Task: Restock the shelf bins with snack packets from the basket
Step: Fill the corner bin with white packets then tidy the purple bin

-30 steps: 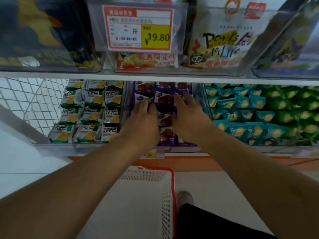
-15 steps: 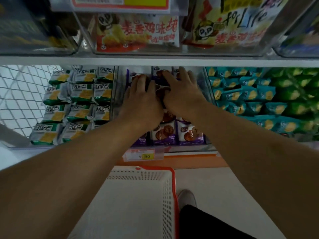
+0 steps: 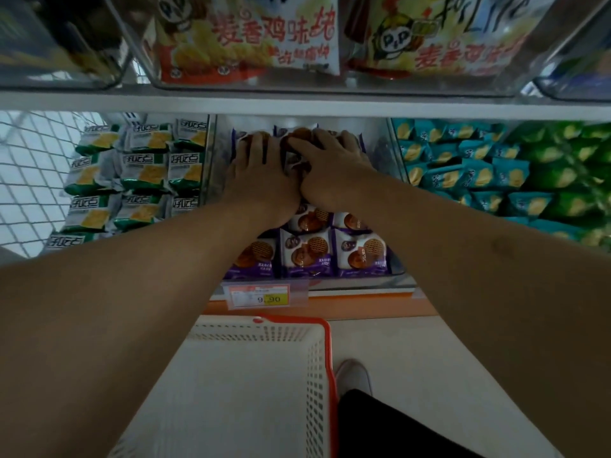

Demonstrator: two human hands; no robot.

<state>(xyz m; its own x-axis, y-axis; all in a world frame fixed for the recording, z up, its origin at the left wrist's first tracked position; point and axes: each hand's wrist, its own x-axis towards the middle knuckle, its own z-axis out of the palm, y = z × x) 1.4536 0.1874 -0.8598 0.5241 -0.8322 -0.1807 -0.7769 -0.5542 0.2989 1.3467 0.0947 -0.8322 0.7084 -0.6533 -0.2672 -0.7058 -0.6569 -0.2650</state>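
Purple waffle-biscuit packets [image 3: 305,252] fill the clear middle bin [image 3: 395,271] on the lower shelf. My left hand [image 3: 261,173] and my right hand [image 3: 334,166] lie side by side, palms down, with straight fingers pressing on the packets at the back of that bin. Neither hand curls round a packet. The packets under my palms are hidden. The white basket with a red rim [image 3: 281,325] stands on the floor below; the part of its inside that shows between my arms holds no packets.
Green-and-white cracker packets [image 3: 142,173] fill the bin to the left, teal packets [image 3: 463,173] and green packets [image 3: 568,166] the bins to the right. Large snack bags [image 3: 251,38] sit in bins on the upper shelf. A price tag [image 3: 264,295] hangs on the shelf edge. My shoe [image 3: 353,375] stands beside the basket.
Both hands have slid deeper toward the back of the purple bin, uncovering the front rows of packets. The view has tilted down, showing more of the basket.
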